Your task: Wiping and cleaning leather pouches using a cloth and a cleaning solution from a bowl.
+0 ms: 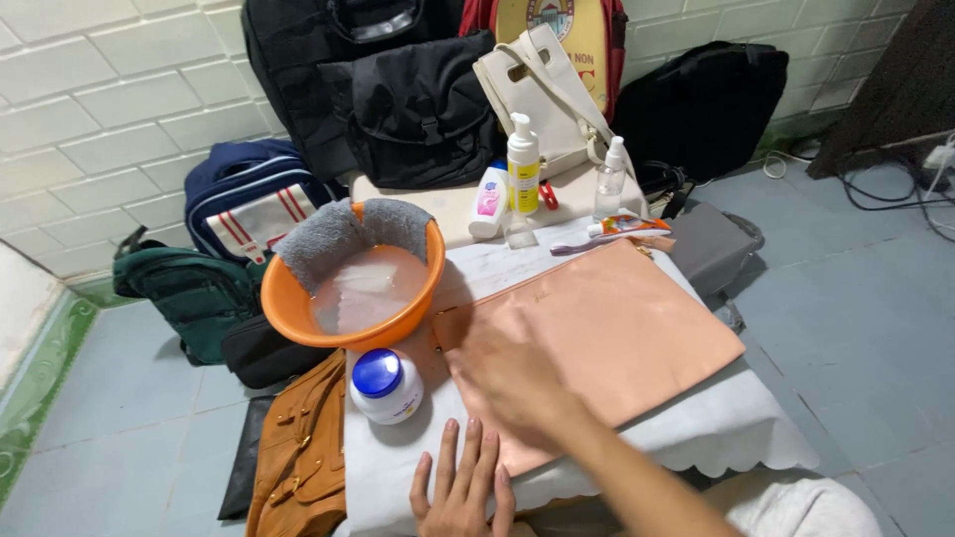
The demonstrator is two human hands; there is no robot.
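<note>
Pink pouch point(617, 318): flat, rectangular, smooth matte surface, lying skewed on a white cloth point(736, 428) that covers a small table. One short end points toward the basin, the far corner toward the floor at right.

Right hand point(512, 378): blurred, lying palm down on the pouch's near left part, fingers spread and flat, not clamped on anything. The forearm crosses the pouch's near edge.

Left hand point(463, 487): flat on the cloth just short of the pouch's near corner, fingers straight and slightly apart, holding nothing. Whether the fingertips touch the pouch, cannot tell.

Packages:
- White jar point(387, 388) with blue lid, round, small blue print on its side, on the cloth just left of the pouch.
- Orange basin point(353, 288) behind the jar, cloudy water inside, grey towel point(338, 234) draped over its far rim.
- Beyond the pouch: white bottle point(488, 202) with pink label, leaning; pump bottle point(523, 164), white top, yellow body; clear spray bottle point(610, 181).
- Orange tube point(632, 225) and toothbrush point(587, 242) lie along the pouch's far edge.

Bags stand against the tiled wall; a brown bag point(298, 452) lies left of the table.
</note>
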